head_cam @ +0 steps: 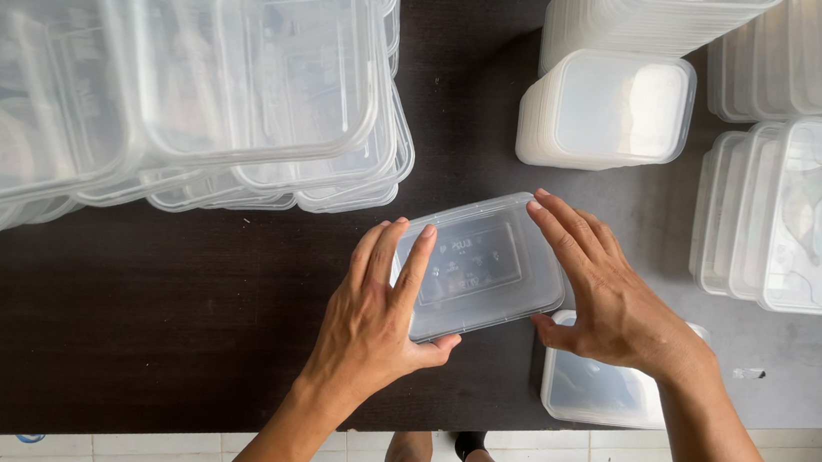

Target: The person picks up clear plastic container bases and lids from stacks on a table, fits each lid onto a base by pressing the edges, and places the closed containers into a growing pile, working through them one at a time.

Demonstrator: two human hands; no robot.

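The clear rectangular plastic lidded container (481, 265) sits flat under my left hand (377, 318) and right hand (606, 295), fingers spread flat along its two ends, and uneven pressing could slide it into the leaning stack of clear plastic containers (175, 78) beyond my left fingertips.

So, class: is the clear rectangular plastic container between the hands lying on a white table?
No: the clear rectangular plastic container lies on a dark brown table.
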